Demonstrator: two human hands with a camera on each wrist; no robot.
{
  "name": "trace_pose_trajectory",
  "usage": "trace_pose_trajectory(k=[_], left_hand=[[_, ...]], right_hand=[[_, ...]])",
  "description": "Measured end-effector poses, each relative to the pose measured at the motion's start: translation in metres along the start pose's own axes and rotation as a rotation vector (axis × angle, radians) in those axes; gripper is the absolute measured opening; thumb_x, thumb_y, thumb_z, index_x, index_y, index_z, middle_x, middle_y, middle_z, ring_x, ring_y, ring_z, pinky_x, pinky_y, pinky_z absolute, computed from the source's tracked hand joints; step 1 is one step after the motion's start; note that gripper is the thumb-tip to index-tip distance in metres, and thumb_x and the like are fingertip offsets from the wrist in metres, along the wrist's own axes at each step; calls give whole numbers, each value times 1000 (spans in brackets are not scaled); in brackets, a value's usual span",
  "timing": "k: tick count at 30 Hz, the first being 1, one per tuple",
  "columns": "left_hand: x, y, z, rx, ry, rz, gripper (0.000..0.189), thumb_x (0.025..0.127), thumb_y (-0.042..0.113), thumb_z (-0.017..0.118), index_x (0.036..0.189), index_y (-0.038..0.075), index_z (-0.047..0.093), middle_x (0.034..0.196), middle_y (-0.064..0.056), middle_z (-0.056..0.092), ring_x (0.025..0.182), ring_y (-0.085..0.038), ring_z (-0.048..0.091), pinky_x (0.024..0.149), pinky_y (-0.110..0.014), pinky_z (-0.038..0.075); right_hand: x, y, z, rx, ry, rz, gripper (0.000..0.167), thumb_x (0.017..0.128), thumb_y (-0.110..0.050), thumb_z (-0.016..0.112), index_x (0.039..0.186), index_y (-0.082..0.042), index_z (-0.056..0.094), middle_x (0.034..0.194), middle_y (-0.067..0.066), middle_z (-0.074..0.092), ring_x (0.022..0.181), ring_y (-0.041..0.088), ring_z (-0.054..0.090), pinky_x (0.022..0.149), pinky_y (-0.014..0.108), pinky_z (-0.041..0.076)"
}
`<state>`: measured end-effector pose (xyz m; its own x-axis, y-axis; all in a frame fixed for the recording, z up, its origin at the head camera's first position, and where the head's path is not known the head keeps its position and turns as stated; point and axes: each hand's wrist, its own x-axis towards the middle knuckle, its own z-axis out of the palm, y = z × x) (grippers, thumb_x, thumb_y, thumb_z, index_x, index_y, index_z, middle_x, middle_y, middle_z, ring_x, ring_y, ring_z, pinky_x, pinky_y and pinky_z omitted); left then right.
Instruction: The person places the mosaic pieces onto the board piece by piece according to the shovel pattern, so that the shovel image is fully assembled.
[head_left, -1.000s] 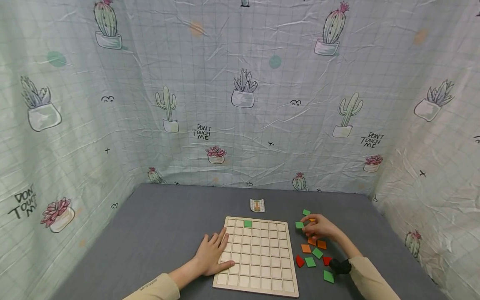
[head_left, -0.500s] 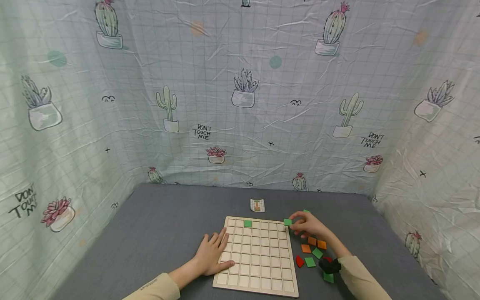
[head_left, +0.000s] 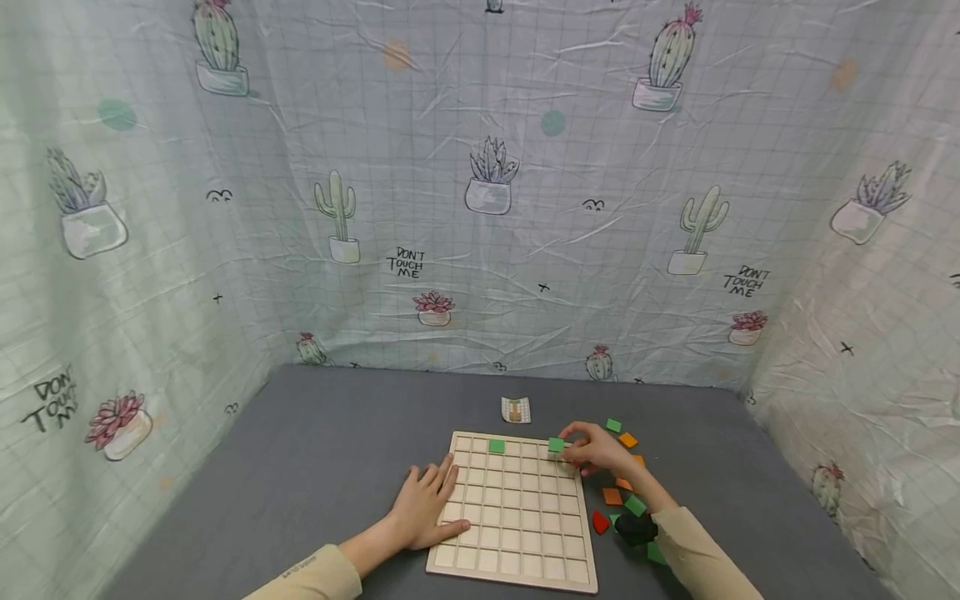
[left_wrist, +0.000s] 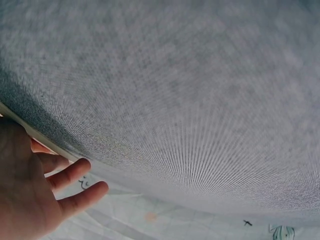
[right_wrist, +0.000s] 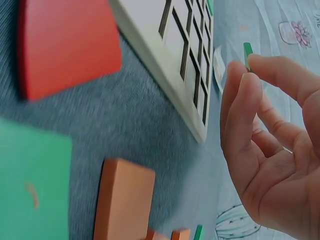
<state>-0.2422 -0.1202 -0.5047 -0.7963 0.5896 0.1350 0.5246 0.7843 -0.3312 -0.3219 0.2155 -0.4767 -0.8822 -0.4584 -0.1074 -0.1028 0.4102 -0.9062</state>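
A wooden grid board (head_left: 517, 517) lies on the grey table, with one green tile (head_left: 497, 447) set in its far row. My left hand (head_left: 426, 507) rests along the board's left edge, fingers spread and thumb over the surface; in the left wrist view its fingers (left_wrist: 80, 197) extend past the rim. Over the far right corner of the board, my right hand (head_left: 596, 448) pinches another green tile (head_left: 556, 445) between thumb and fingertips. The right wrist view has this tile (right_wrist: 248, 52) edge-on, held clear of the board.
Loose tiles lie right of the board: an orange tile (head_left: 612, 497), a red piece (head_left: 600, 522), a green tile (head_left: 613, 425) and several more, some hidden under the right forearm. Behind the board is a small printed card (head_left: 515, 410). A cactus-print curtain (head_left: 495, 250) surrounds the table.
My right hand has carried the green tile leftward from the loose tiles to above the board's far right corner. The left hand has stayed in place.
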Motion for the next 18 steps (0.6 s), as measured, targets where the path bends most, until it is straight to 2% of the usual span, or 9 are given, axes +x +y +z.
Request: trace_pose_trajectory(k=[7,11,18], left_hand=[[0,-1,4,45,6,-2,86,82,72,15,136,9,37,143,-12,33,114,-24,45,87,-46,37],[0,-1,2,62,13,0,86,82,72,14,136,9,38,143,-11,34,113,-23,45,87,-45,37],[0,0,-3,76,-10,-1,86,81,72,16,136,10,38,143,-11,34,113,-24,45,88,-45,36]], right_hand=[[12,-4,11,45,-4,5,37,84,-11,59,115,4,46,75,15,65,55,14,55,48,29,42],[17,-8,17,56,-12,-7,37,84,-10,58,116,5,46,73,17,64,51,13,51,46,28,38],[25,-12,25,41,16,11,38,83,-11,60,115,5,47,72,20,64,49,12,55,45,26,43]])
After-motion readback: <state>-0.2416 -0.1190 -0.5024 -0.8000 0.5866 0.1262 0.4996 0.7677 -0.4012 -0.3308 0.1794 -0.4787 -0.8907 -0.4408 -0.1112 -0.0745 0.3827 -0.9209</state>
